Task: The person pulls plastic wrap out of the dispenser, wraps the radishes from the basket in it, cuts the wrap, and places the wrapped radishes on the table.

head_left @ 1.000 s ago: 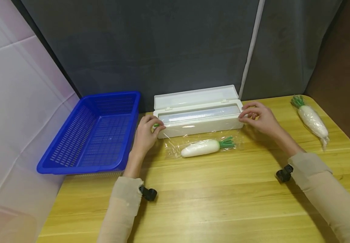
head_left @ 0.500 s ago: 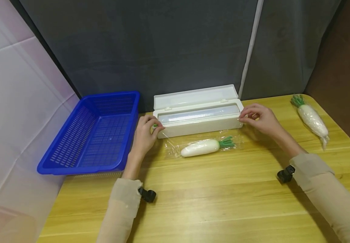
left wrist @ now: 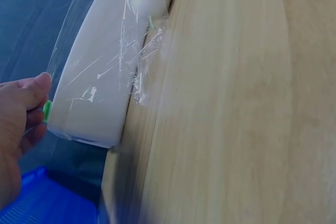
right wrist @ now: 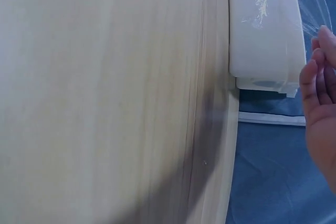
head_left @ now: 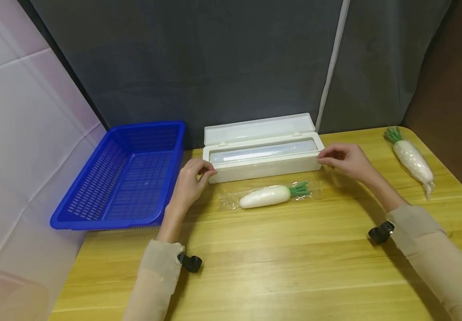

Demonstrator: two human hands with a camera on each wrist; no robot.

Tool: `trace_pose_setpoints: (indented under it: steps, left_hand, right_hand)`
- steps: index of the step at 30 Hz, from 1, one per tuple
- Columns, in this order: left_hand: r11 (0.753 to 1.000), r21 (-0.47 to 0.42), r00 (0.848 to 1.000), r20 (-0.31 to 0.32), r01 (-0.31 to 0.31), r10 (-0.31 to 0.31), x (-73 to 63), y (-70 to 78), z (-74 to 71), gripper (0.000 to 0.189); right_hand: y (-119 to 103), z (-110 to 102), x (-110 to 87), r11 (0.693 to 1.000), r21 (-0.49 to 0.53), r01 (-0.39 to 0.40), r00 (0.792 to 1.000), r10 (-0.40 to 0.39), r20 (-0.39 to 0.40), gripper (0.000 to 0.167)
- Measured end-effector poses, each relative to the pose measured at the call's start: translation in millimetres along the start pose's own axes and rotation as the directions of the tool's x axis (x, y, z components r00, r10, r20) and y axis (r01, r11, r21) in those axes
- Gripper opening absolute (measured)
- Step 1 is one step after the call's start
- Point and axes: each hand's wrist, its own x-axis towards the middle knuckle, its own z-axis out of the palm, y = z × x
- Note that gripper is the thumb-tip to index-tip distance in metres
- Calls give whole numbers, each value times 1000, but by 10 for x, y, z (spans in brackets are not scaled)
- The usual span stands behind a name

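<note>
A white cling film dispenser (head_left: 267, 172) stands at the back of the table, its lid (head_left: 259, 130) raised and a film roll (head_left: 271, 150) inside. Clear cling film (left wrist: 94, 90) comes out over its front. At the left end, my left hand (head_left: 190, 182) pinches one corner of the film between thumb and fingertips. My right hand (head_left: 350, 162) pinches the other corner at the right end; the film looks stretched there in the right wrist view. In front of the dispenser a white radish (head_left: 264, 197) with green stalks lies with clear film around and under it.
A blue plastic basket (head_left: 106, 224) stands at the left, close to the dispenser. Another radish (head_left: 413, 160), wrapped in film, lies near the table's right edge. A dark grey curtain (head_left: 214, 67) hangs behind the wooden table (head_left: 279, 267).
Both hands have come slightly lower and nearer to the person, still pinching the film's corners. The radishes, basket and dispenser have stayed in place.
</note>
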Motion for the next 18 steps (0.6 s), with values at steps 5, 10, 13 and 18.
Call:
trace_pose_setpoints:
  steps: [5, 10, 13, 18]
  left_hand:
    - [1000, -16, 1000, 6, -20, 20, -10, 27, -13, 8]
    - [999, -24, 1000, 17, -24, 25, -21, 43, -5, 8]
    - [1000, -22, 1000, 27, -16, 16, -24, 50, 2, 8]
    - [1000, -13, 1000, 28, -14, 14, -28, 71, 3, 8]
  right_hand:
    - [20, -43, -36, 999, 25, -23, 999, 23, 22, 14]
    - [19, -64, -65, 997, 57, -53, 998, 52, 31, 16]
    - [3, -63, -81, 994, 74, -81, 997, 79, 23, 16]
    - [-12, -53, -81, 992, 92, -82, 996, 80, 27, 17]
